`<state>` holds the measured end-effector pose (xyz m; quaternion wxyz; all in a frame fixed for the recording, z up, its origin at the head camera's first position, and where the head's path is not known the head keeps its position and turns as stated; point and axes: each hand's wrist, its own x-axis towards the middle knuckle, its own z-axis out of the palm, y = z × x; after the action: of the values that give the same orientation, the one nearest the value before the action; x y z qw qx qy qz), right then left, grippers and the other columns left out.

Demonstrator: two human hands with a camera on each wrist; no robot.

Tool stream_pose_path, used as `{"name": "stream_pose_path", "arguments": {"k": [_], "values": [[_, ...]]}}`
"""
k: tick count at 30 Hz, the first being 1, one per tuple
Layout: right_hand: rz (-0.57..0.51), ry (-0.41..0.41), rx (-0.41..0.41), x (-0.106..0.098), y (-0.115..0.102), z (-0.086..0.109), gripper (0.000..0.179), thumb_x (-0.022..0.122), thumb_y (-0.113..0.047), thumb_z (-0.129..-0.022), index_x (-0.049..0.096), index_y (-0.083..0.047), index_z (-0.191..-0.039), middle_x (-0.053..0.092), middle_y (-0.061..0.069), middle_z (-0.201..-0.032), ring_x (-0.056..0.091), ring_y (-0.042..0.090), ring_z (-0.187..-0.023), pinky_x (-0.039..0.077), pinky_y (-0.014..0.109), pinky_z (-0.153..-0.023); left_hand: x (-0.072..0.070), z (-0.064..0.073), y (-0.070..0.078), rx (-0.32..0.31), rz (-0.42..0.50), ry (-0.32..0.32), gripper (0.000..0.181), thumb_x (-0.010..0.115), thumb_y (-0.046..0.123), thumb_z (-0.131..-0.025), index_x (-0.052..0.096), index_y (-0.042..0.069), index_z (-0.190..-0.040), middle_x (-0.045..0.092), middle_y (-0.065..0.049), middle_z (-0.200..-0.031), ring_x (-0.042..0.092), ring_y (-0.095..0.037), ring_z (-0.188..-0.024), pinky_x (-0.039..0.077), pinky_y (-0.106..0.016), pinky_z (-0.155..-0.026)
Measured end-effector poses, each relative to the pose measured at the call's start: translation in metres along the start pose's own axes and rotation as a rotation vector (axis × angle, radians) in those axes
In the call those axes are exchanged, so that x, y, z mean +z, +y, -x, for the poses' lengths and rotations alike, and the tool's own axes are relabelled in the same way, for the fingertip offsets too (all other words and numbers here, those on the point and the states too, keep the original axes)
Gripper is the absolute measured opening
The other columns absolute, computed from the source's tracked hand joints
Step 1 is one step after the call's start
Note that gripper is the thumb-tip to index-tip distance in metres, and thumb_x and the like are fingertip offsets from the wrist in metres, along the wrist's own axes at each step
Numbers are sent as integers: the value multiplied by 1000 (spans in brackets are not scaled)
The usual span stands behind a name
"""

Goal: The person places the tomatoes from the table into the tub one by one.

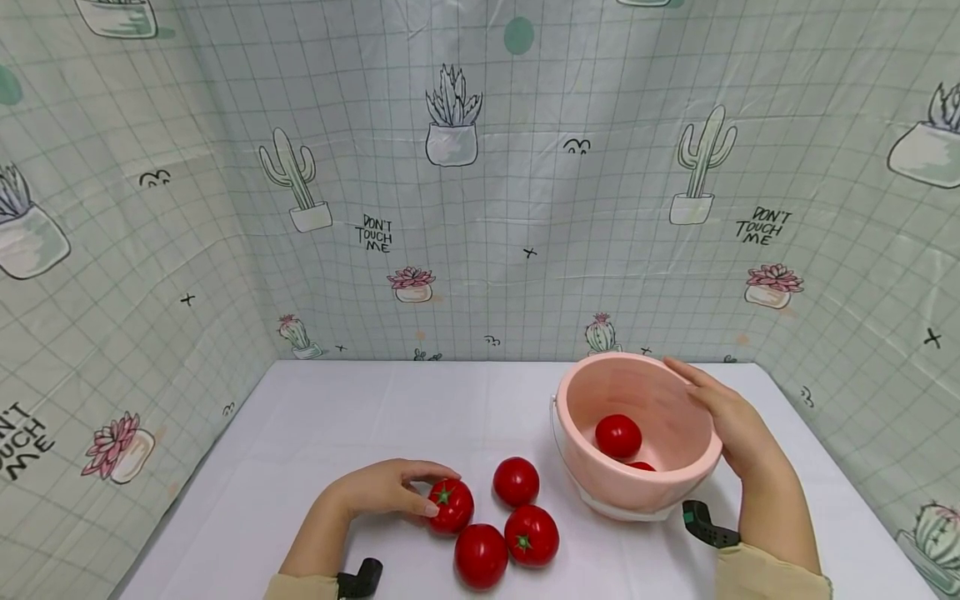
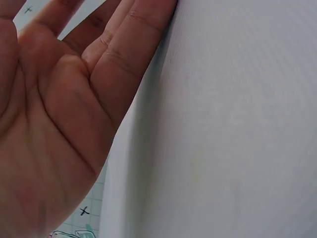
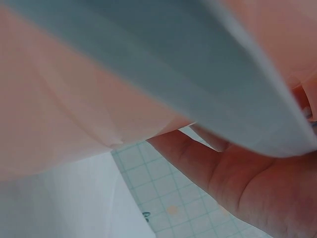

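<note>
The left hand [image 1: 377, 487] is pinching a tomato [image 1: 452, 510]; the bucket [image 1: 671, 421] is sitting to its right, the right hand [image 1: 731, 421] gripping it.

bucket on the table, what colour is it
Pale pink; the bucket shows best in the head view.
</note>
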<state>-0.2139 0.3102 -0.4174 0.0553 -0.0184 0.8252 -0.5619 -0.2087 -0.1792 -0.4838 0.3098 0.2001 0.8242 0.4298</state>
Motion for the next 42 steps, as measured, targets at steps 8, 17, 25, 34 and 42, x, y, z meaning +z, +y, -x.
{"name": "stream_pose_path", "arguments": {"k": [8,17,25,34,42], "values": [[-1,-4,2,0,0,0,50,26,-45,-107,28,-34,-156,26,12,-163,31,32,-144,42,8,-89,-7,2,2,2,-95,46,41,75,38,-85,63,45,-124,61,9,-128,52,-19,-118,49,-40,-91],[22,-2,15,-1,1,-1,50,24,-47,-107,26,-36,-156,25,11,-163,29,34,-146,42,37,-110,-19,2,11,-5,-89,68,43,75,42,-85,61,47,-125,59,9,-133,48,-22,-127,48,-43,-96],[-4,-5,11,0,2,-1,50,23,-43,-108,24,-33,-157,24,14,-163,26,38,-146,29,62,-115,-35,1,32,23,18,25,47,74,33,-87,60,35,-132,57,-1,-136,67,-20,-102,57,-34,-88],[11,-9,9,-1,1,-1,49,23,-42,-108,25,-33,-157,25,13,-163,28,37,-146,45,31,-107,-51,-4,54,37,-34,52,47,73,36,-87,59,37,-132,57,2,-136,70,-19,-96,54,-35,-90],[-15,-8,8,0,0,0,49,24,-42,-108,25,-33,-157,22,13,-164,24,38,-148,33,55,-116,-59,-14,71,79,-40,61,48,73,38,-87,58,38,-133,57,3,-136,71,-20,-94,53,-38,-92]]}}
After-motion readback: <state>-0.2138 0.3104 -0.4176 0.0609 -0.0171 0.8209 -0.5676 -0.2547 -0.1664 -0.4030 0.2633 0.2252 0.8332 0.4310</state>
